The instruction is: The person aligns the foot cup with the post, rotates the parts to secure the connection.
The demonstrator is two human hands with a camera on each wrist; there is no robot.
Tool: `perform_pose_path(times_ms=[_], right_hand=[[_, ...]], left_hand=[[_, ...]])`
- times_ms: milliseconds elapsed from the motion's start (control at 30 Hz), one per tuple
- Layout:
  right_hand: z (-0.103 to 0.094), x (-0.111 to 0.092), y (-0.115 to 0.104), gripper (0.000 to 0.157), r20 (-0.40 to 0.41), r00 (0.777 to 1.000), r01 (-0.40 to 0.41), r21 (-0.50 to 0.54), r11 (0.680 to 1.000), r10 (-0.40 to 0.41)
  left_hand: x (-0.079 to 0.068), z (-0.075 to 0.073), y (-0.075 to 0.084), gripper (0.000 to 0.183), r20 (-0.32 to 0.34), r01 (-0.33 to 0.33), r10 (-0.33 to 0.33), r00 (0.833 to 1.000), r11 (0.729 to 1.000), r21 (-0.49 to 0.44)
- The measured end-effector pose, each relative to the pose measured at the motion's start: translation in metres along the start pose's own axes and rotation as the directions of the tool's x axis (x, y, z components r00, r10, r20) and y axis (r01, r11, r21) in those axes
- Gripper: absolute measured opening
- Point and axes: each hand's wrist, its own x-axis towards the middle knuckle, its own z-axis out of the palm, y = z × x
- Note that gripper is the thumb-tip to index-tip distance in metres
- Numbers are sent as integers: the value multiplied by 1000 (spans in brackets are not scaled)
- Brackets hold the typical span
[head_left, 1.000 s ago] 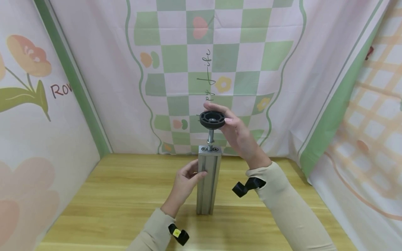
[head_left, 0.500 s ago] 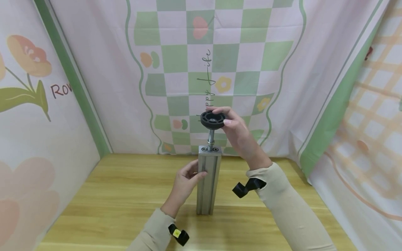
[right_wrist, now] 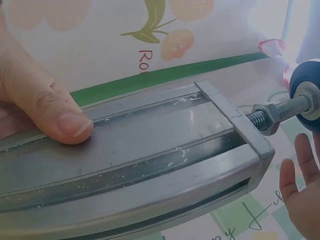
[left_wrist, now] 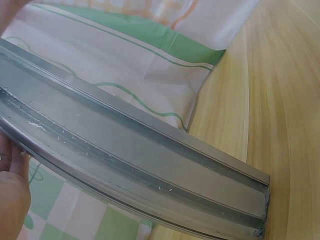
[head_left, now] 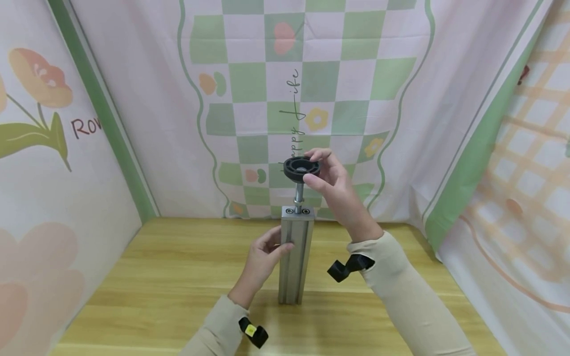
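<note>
An upright aluminium extrusion (head_left: 294, 262) stands on the wooden table, its grooved faces flecked with small chips in the wrist views. My left hand (head_left: 262, 257) grips its left side, thumb on the front face and fingers behind, partly hidden. From the end plate (head_left: 297, 213) on top, with two screws, rises a threaded rod (right_wrist: 292, 107) bearing a hex nut (right_wrist: 270, 119). The rod carries a black round levelling foot (head_left: 289, 173), its ribbed hollow side up. My right hand (head_left: 340, 190) pinches the foot's right side, thumb at the near rim and a finger at the far rim.
The wooden table (head_left: 178, 277) meets a hanging curtain (head_left: 249, 81) with green checks behind it. Printed cloth walls close in both sides, the left one (head_left: 40, 198) with flowers. Black mounts (head_left: 352, 267) sit on both sleeves.
My right thumb has slid along the foot's near rim to the left, and the fingers have drawn back to the right along the far rim. The left hand and extrusion stay put.
</note>
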Motion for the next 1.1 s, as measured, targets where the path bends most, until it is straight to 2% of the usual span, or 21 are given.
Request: perform_pose_path(times_ms=[167, 400, 500, 733, 933, 1100], right_hand=[[3, 0, -2, 37, -16, 1000, 21, 23, 1000, -21], [6, -1, -3, 65, -45, 997, 54, -82, 995, -58], [5, 1, -2, 61, -7, 998, 60, -76, 995, -61], [2, 3, 0, 55, 172, 984, 27, 80, 996, -41], [2, 2, 2, 51, 208, 976, 35, 108, 994, -57], [2, 2, 2, 46, 196, 979, 41, 115, 992, -63]], left_hand=[[0, 0, 0, 43, -1, 0, 0, 1000, 1000, -1], [0, 0, 2, 43, 3, -4, 4, 1000, 1000, -8], [0, 0, 1, 44, 5, -3, 3, 1000, 1000, -11], [-1, -1, -2, 43, 10, -1, 1, 1000, 1000, -7], [-1, -1, -2, 43, 5, 9, -9, 1000, 1000, -12], [-1, 0, -1, 44, 3, 5, -5, 1000, 1000, -13]])
